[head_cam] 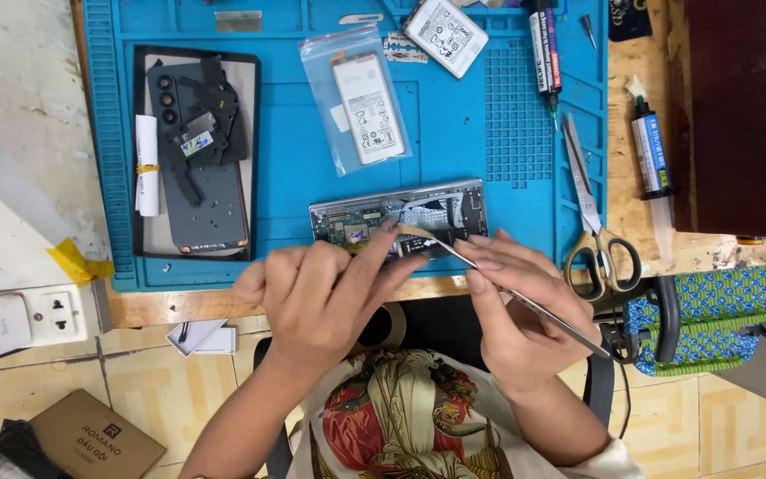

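Observation:
An opened phone frame (374, 215) with exposed boards lies at the near edge of a blue work mat (454, 142). My left hand (321, 297) pinches a strip of tan tape (405, 232) over the frame. My right hand (511, 310) grips metal tweezers (525, 302), their tip touching the tape end above the phone.
A bagged battery (367, 108) and a second battery (445, 34) lie farther back. A tray (192, 151) with a dark back cover and parts sits at left. Scissors (591, 208) and two glue tubes (651, 155) lie at right. A wall socket block (55, 310) is at left.

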